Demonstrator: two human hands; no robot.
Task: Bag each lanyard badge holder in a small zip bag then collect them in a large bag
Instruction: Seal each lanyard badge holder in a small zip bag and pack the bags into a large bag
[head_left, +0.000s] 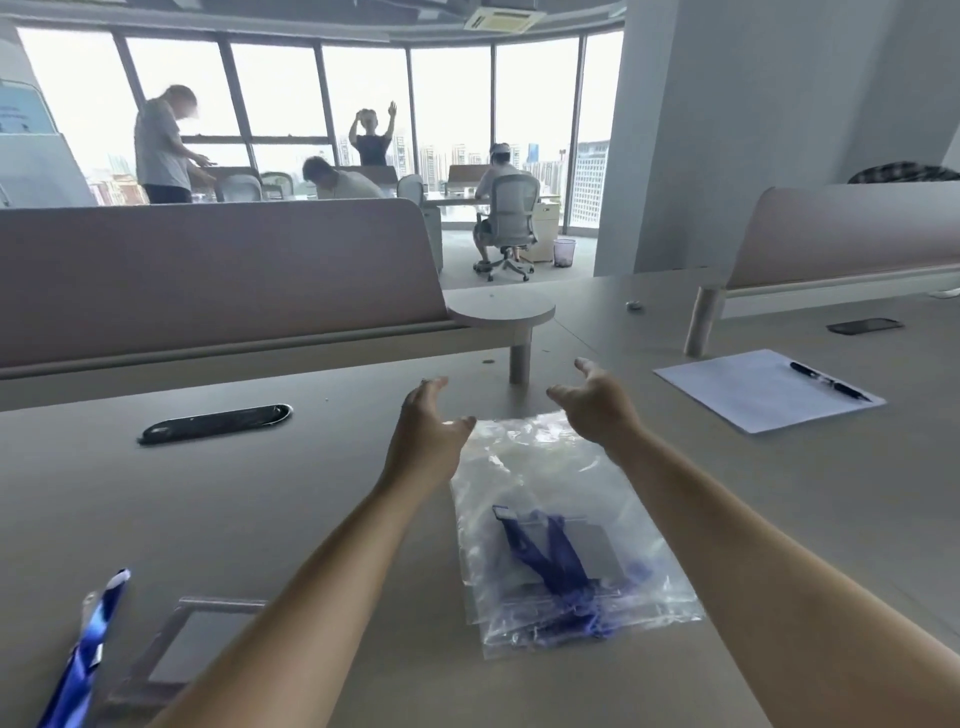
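Observation:
A large clear plastic bag lies flat on the desk in front of me. Inside it I see a badge holder with a blue lanyard, wrapped in a smaller clear bag. My left hand and my right hand hover over the bag's far end, fingers spread and relaxed, holding nothing. The left thumb is close to the bag's far edge. At the lower left a loose badge holder lies on the desk, its blue lanyard trailing beside it.
A sheet of paper with a pen lies at the right, a dark phone beyond it. A black cable slot is set in the desk at the left. Desk dividers stand behind. Several people are in the background.

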